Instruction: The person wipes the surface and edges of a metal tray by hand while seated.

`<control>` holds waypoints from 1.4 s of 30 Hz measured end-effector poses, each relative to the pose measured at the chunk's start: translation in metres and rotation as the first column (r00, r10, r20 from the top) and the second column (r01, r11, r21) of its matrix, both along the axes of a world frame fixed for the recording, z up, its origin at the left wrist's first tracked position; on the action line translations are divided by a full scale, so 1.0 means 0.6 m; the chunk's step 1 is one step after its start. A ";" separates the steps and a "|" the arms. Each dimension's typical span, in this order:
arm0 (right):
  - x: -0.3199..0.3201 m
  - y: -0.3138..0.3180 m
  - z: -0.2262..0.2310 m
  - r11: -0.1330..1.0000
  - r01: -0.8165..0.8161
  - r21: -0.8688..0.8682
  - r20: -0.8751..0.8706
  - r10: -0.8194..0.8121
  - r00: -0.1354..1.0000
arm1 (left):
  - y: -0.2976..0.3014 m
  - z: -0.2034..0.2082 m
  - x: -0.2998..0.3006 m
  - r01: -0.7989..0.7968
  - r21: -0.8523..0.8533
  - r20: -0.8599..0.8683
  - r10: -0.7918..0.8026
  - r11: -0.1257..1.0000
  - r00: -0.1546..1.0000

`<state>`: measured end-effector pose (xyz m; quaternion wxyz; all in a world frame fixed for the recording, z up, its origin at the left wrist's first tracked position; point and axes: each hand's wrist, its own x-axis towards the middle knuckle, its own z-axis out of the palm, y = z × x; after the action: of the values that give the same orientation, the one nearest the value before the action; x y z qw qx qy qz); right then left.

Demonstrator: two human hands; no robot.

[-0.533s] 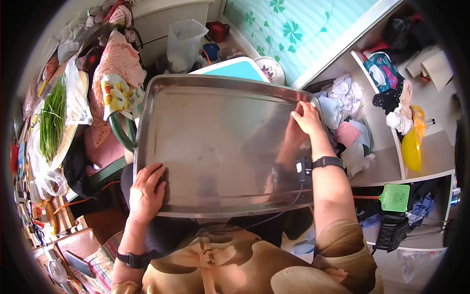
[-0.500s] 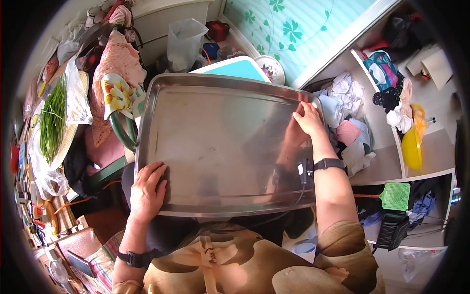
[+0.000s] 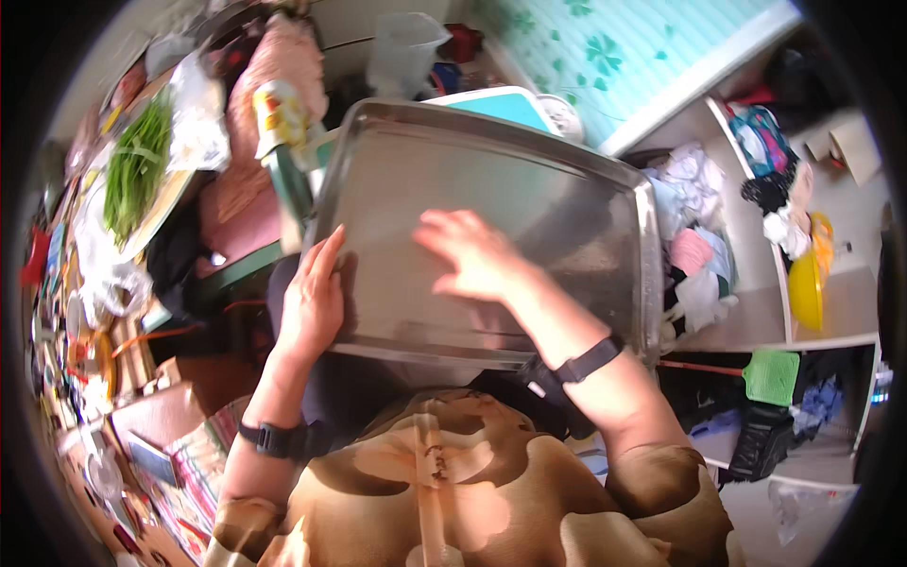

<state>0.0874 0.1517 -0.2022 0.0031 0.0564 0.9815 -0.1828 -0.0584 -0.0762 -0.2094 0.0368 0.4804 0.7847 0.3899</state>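
Observation:
A large rectangular metal tray (image 3: 397, 170) with a raised rim lies across my lap, bare and shiny. My left hand (image 3: 316, 300) is at its near left corner, fingers together along the rim; the underside of this grip is hidden. Over the tray's middle is my right hand (image 3: 468, 253), fingers apart and somewhat blurred, holding nothing. Whether the right hand touches the tray's surface, I cannot tell. Both wrists wear dark bands.
Green stalks (image 3: 139, 170) in a bundle lie at the left near a white plastic bag (image 3: 200, 113). To the right are shelves with crumpled clothes (image 3: 694, 189), a yellow bowl-like object (image 3: 806, 291) and a green fly swatter (image 3: 772, 378). A patterned turquoise panel (image 3: 642, 57) stands behind.
My right hand has left the tray's right rim and moved left over its middle. The tray sits further right and up in the view, and my left hand stays at its left edge.

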 end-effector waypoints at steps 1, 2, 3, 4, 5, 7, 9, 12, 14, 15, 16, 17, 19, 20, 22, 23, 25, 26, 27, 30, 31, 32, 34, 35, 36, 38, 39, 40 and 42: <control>-0.009 0.026 0.000 1.000 0.023 0.004 0.015 -0.024 1.000 | 0.000 -0.004 -0.002 0.012 0.080 0.062 -0.017 0.997 0.998; -0.006 0.050 -0.002 0.981 0.194 0.027 0.008 -0.195 0.981 | 0.000 -0.003 -0.005 0.038 0.124 0.057 -0.045 0.992 0.997; -0.005 0.069 0.012 0.941 0.333 0.064 0.058 -0.337 0.940 | 0.001 0.000 -0.006 0.074 0.176 0.049 -0.084 0.982 0.995; -0.021 0.073 0.012 0.933 0.349 0.084 0.085 -0.356 0.931 | -0.002 -0.005 -0.007 0.026 0.203 0.136 -0.054 0.979 0.989; -0.032 0.073 0.011 0.924 0.367 0.105 0.111 -0.377 0.919 | -0.002 -0.011 -0.010 0.016 0.206 0.136 -0.045 0.978 0.990; -0.069 0.039 0.002 0.956 0.272 0.110 0.121 -0.284 0.951 | 0.000 -0.016 -0.016 0.034 0.298 0.181 -0.092 0.954 0.979; -0.111 -0.020 -0.006 0.987 0.148 0.067 0.131 -0.156 0.979 | -0.006 -0.012 -0.013 -0.012 0.283 0.294 -0.075 0.959 0.953; -0.135 -0.118 -0.035 0.992 -0.080 0.094 0.040 0.076 0.996 | -0.010 -0.020 -0.021 -0.024 0.333 0.401 -0.119 0.943 0.908; -0.114 -0.146 -0.028 0.982 -0.188 -0.004 -0.053 0.187 0.981 | -0.020 -0.024 -0.024 -0.026 0.340 0.398 -0.118 0.940 0.910; -0.098 -0.145 -0.018 0.963 -0.266 -0.031 -0.047 0.265 0.963 | -0.021 -0.024 -0.024 -0.029 0.337 0.401 -0.115 0.941 0.909; -0.076 -0.146 -0.004 0.935 -0.354 -0.029 -0.033 0.353 0.935 | -0.017 -0.025 -0.023 -0.020 0.342 0.384 -0.120 0.940 0.915; -0.053 -0.149 0.005 0.899 -0.438 -0.029 -0.018 0.437 0.899 | -0.016 -0.027 -0.023 -0.011 0.347 0.368 -0.125 0.938 0.921; -0.010 -0.140 0.001 0.898 -0.436 -0.061 -0.082 0.431 0.899 | -0.014 -0.026 -0.023 -0.020 0.336 0.472 -0.150 0.942 0.869; 0.008 -0.130 0.009 0.912 -0.391 -0.121 -0.025 0.391 0.920 | -0.012 -0.025 -0.021 -0.021 0.335 0.477 -0.150 0.942 0.866; 0.042 -0.100 0.032 0.923 -0.321 -0.215 0.074 0.343 0.937 | -0.016 -0.022 -0.016 -0.028 0.330 0.489 -0.146 0.943 0.860; 0.057 -0.077 0.045 0.919 -0.306 -0.249 0.109 0.340 0.934 | -0.021 -0.022 -0.014 -0.028 0.304 0.458 -0.120 0.952 0.881; 0.093 -0.029 0.066 0.980 -0.112 -0.165 0.335 0.162 0.928 | -0.021 -0.019 -0.018 -0.011 0.314 0.435 -0.134 0.949 0.890; 0.094 -0.030 0.071 0.977 -0.127 -0.171 0.334 0.178 0.925 | -0.012 -0.018 -0.019 -0.023 0.340 0.419 -0.130 0.940 0.899; 0.101 -0.033 0.078 0.987 -0.072 -0.143 0.376 0.122 0.918 | -0.004 -0.019 -0.018 -0.027 0.367 0.406 -0.135 0.930 0.904; 0.061 -0.075 0.050 0.948 -0.208 -0.241 0.211 0.260 0.942 | -0.013 -0.021 -0.019 -0.051 0.382 0.451 -0.138 0.923 0.882; 0.035 -0.097 0.038 0.929 -0.279 -0.244 0.155 0.321 0.934 | -0.010 -0.023 -0.021 -0.053 0.394 0.461 -0.148 0.918 0.875; 0.006 -0.123 0.035 0.918 -0.332 -0.218 0.147 0.367 0.919 | -0.012 -0.025 -0.021 -0.051 0.388 0.457 -0.144 0.920 0.878; -0.046 -0.159 0.012 0.903 -0.400 -0.155 0.069 0.413 0.908 | -0.007 -0.026 -0.020 -0.043 0.370 0.421 -0.126 0.928 0.898; -0.070 -0.164 0.016 0.904 -0.398 -0.153 0.064 0.411 0.909 | -0.006 -0.022 -0.021 -0.040 0.370 0.417 -0.128 0.928 0.900; -0.088 -0.168 0.022 0.908 -0.403 -0.114 0.060 0.412 0.909 | -0.007 -0.021 -0.021 -0.046 0.369 0.421 -0.123 0.928 0.899; -0.092 -0.154 0.012 0.908 -0.412 -0.070 0.006 0.413 0.911 | -0.013 -0.019 -0.023 -0.012 0.306 0.303 -0.085 0.952 0.949; -0.081 -0.137 0.010 0.909 -0.410 -0.068 0.010 0.412 0.911 | -0.017 -0.016 -0.022 -0.011 0.310 0.305 -0.088 0.951 0.948; -0.061 -0.108 0.010 0.933 -0.359 -0.037 0.014 0.360 0.933 | -0.019 -0.014 -0.017 -0.017 0.273 0.291 -0.066 0.962 0.954; 0.000 -0.028 0.012 0.984 -0.162 0.073 0.013 0.161 0.987 | -0.009 -0.013 -0.013 -0.014 0.265 0.294 -0.067 0.964 0.954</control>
<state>0.0874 0.1350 -0.1952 0.0194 -0.0226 0.9889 -0.1454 -0.0664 -0.0817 -0.2170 0.0964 0.4267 0.7046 0.5587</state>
